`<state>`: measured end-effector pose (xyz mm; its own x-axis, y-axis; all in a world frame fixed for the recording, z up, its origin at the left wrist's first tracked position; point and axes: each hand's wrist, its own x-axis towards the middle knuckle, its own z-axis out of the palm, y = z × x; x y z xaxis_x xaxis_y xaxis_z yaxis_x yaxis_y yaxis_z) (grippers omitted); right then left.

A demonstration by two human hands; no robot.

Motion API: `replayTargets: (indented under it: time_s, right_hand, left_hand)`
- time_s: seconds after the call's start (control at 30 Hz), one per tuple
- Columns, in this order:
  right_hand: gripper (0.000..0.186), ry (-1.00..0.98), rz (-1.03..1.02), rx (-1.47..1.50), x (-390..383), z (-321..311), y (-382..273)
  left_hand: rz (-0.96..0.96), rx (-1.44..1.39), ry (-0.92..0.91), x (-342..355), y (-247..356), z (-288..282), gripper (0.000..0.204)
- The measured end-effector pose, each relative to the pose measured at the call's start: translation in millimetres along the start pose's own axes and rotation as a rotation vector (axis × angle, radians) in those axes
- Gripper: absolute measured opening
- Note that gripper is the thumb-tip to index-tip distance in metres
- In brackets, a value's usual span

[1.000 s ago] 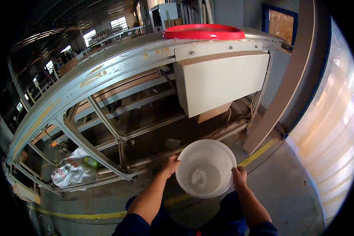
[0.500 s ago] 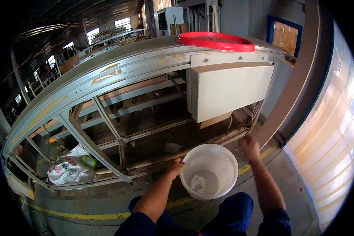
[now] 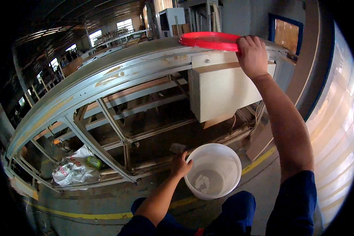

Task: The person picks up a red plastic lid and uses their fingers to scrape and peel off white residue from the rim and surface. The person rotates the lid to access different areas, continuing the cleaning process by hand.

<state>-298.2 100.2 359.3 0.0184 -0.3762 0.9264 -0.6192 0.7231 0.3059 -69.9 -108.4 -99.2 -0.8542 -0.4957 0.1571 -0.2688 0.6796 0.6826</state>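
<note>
A white plastic bucket (image 3: 233,167) is in front of my knees, with some whitish residue on its bottom. My left hand (image 3: 181,164) grips the bucket's left rim, thumb over the edge. On top of the long metal-framed bench lies a round red lid (image 3: 208,41), its raised rim facing up. My right hand (image 3: 252,55) is stretched up to the lid's right side, its fingers closed over the rim. The lid still rests on the bench top.
The bench (image 3: 141,65) has an aluminium frame with a beige box (image 3: 226,90) fixed under its edge. White plastic bags (image 3: 75,173) lie within the lower frame at left. A tall board (image 3: 303,90) and plastic sheeting (image 3: 338,129) stand at right. Yellow lines (image 3: 98,216) mark the floor.
My right hand has risen from beside the bucket up to the red lid and taken hold of its rim. My left hand stays on the bucket.
</note>
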Motion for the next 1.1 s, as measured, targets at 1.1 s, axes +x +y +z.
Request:
replayTargets:
  time_s: [1.1]
  right_hand:
    - [0.036, -0.978, 1.317, 1.643, -330, -167, -76]
  left_hand:
    - [0.075, -0.603, -0.062, -89, 149, -176, 0.035]
